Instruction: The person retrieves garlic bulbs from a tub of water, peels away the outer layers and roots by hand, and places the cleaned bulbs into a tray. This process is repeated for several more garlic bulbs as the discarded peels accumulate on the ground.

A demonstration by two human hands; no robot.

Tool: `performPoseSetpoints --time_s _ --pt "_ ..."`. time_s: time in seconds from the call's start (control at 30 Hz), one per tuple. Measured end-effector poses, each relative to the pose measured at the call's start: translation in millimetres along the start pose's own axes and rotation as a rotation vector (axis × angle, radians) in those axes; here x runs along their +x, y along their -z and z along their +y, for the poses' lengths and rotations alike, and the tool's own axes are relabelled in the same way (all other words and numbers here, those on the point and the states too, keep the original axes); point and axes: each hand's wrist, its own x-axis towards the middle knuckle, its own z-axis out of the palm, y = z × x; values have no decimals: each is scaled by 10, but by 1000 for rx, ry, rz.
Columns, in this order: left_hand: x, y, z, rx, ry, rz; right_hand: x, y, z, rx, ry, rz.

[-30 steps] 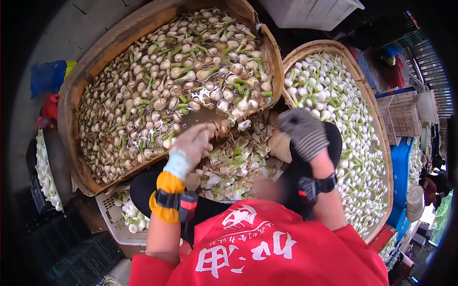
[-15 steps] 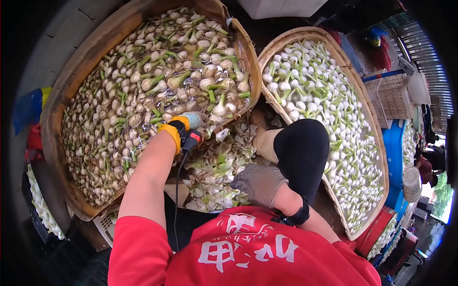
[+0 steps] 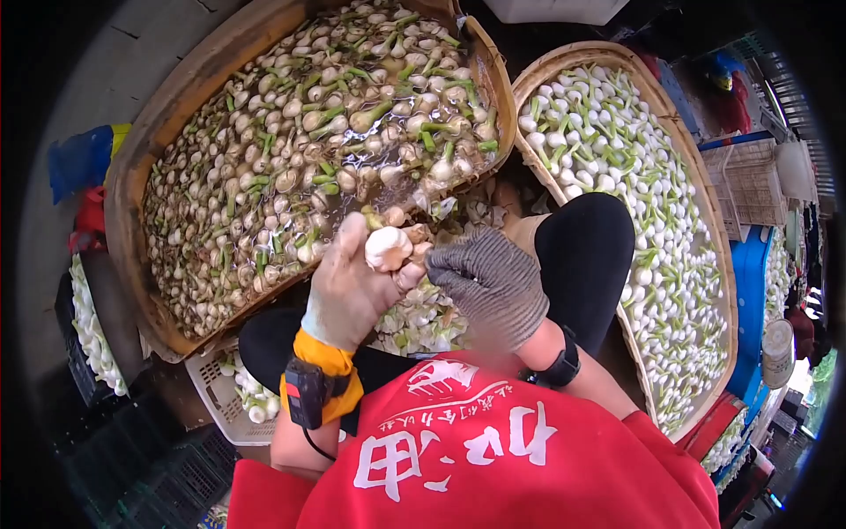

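My left hand point(image 3: 348, 282), in a pale glove with an orange cuff, is raised over the peelings, palm up and fingers curled round several garlic bulbs. A clean white garlic bulb point(image 3: 388, 249) sits uppermost, with browner ones partly hidden behind it. Close on its right is my right hand point(image 3: 493, 286), wearing a grey striped knit glove. Its fingers are bent and pressed together beside the bulbs; whatever they pinch is hidden. Underneath lies a heap of garlic skins point(image 3: 423, 319).
A big tub point(image 3: 132, 238) of unpeeled garlic in water stands at the left. On the right, another tub point(image 3: 630, 331) holds peeled white garlic with green stems. A pale plastic basket point(image 3: 216, 397) with some garlic is beside my left knee. Blue containers point(image 3: 749, 300) line the far right.
My left hand has come out of the left tub's near edge, back toward me, carrying garlic bulbs. My right hand has risen from the peelings to meet it. The view has shifted slightly.
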Motion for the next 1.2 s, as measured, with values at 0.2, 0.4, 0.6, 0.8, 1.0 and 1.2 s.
performPoseSetpoints --time_s 0.2,0.4,0.6,0.8,1.0,1.2 --pt "-355 131 -422 -136 -143 -76 53 72 -285 -291 161 -113" --pt "-507 35 -480 -91 -151 4 -34 39 -375 -279 151 -149" --pt "-717 -365 -338 1184 -461 84 -150 34 -571 -185 48 -101" --pt "-749 -250 -390 362 -131 -251 292 296 -507 -27 -44 334" --pt "-761 -253 -408 -62 -125 -155 130 362 -341 180 35 -37" --pt "-617 -255 -610 1431 -918 240 -101 -142 -446 -152 219 -141"
